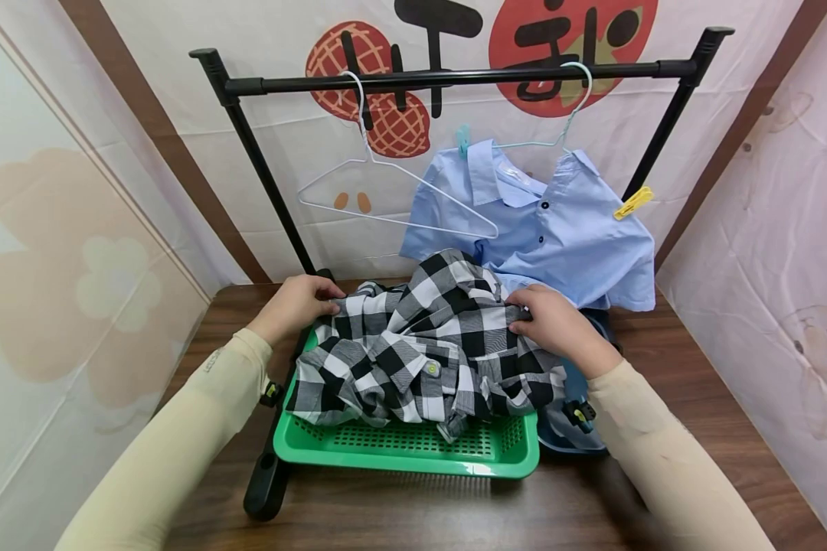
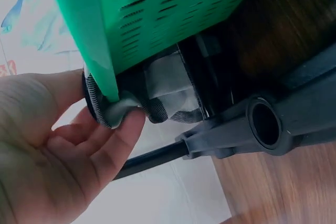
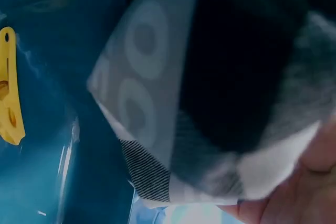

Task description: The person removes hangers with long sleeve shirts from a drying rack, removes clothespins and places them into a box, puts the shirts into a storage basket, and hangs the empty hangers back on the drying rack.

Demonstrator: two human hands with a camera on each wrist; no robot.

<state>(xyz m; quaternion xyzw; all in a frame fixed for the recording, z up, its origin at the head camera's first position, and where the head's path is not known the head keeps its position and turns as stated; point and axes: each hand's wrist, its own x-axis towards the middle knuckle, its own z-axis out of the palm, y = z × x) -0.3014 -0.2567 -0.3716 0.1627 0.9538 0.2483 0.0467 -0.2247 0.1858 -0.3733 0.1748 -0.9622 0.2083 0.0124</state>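
The blue shirt hangs at upper right, the white hanger is bare at upper centre, and the checked shirt, unhung, lies over the green basket at centre, pinched by the left grip and, wrist view blurred, apparently the right grip.

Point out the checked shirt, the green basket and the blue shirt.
Checked shirt (image 1: 433,344): head view, on the middle of its crumpled cloth.
Green basket (image 1: 406,462): head view, on its near rim.
Blue shirt (image 1: 563,239): head view, on its front.
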